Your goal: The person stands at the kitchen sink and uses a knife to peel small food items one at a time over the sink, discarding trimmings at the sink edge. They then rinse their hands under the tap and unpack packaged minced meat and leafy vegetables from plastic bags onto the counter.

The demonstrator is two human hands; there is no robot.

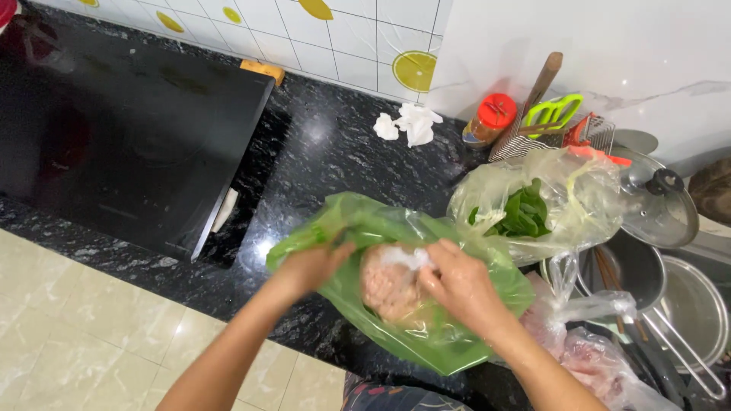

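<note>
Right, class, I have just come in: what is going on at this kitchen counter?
A person stands at a black stone counter. Both hands grip a green plastic bag: the left hand holds its edge, and the right hand rests on a pinkish lump of minced meat inside it. Beside it lies a clear bag of green leaves, with pots further right.

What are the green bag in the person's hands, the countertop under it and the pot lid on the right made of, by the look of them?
Green bag: thin plastic film, by its translucent, crinkled, glossy look; both the left hand and the right hand hold it.
Countertop: probably polished black stone, speckled and reflecting light.
Pot lid: likely stainless steel, silvery and shiny, with a dark knob.
</note>
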